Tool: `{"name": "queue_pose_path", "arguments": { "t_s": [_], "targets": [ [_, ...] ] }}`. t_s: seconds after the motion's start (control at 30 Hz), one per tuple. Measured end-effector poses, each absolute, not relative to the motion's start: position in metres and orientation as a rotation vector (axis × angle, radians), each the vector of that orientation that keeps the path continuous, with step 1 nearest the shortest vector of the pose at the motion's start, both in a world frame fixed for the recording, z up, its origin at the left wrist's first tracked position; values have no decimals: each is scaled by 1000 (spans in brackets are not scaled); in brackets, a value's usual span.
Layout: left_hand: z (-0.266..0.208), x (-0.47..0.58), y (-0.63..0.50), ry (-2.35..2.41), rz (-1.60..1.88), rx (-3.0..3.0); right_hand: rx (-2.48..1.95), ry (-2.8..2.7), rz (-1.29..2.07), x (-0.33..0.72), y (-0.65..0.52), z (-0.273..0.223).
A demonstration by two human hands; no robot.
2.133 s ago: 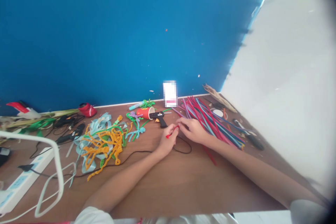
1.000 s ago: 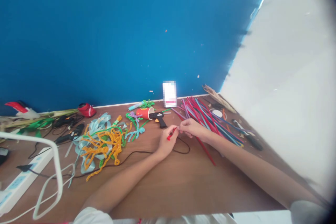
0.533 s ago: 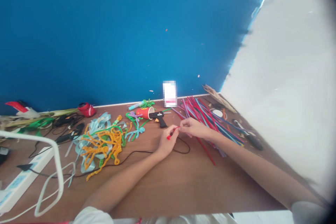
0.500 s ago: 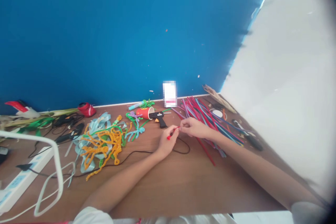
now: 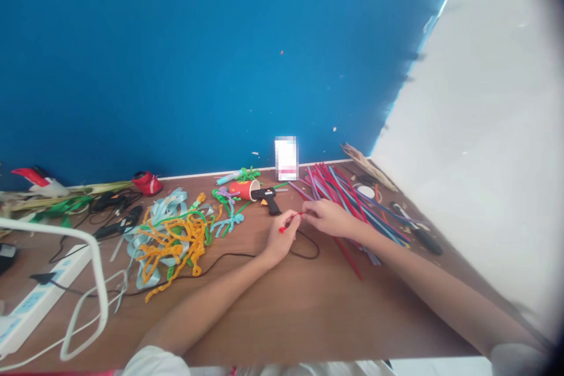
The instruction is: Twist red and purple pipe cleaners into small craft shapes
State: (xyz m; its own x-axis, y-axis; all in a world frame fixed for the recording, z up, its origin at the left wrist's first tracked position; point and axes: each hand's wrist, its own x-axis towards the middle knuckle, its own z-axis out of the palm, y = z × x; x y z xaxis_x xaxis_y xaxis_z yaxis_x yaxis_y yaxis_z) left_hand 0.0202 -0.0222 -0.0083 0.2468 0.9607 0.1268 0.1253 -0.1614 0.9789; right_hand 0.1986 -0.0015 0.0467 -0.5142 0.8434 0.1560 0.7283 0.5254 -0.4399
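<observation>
Over the middle of the brown table, my left hand (image 5: 283,238) pinches a short red pipe cleaner (image 5: 282,229), whose small curled end shows beside the thumb. My right hand (image 5: 325,218) grips the other end of it, with fingertips closed close to those of the left. Just behind the hands lies a black glue gun (image 5: 269,200), its nozzle pointing right. A bundle of red, purple and blue pipe cleaners (image 5: 337,185) spreads behind and under my right hand and forearm.
A red paper cup (image 5: 242,190) lies tipped beside the glue gun. Left of it sit a heap of orange pipe cleaners (image 5: 176,241) and pale blue ribbon (image 5: 150,270). A white power strip (image 5: 44,299) and cables are far left. A black-handled tool (image 5: 427,241) lies right.
My right hand has rotated slightly at the red pipe cleaner, its fingers still close to my left. The left hand stays nearly where it was; the whole view has shifted a little.
</observation>
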Motion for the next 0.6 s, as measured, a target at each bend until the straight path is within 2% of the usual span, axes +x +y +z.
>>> {"name": "queue_pose_path", "arguments": {
  "t_s": [0.6],
  "targets": [
    [-7,19,-25,1106,1001,1612,-1382,-2585,400,197,-7,57]
  ]
}}
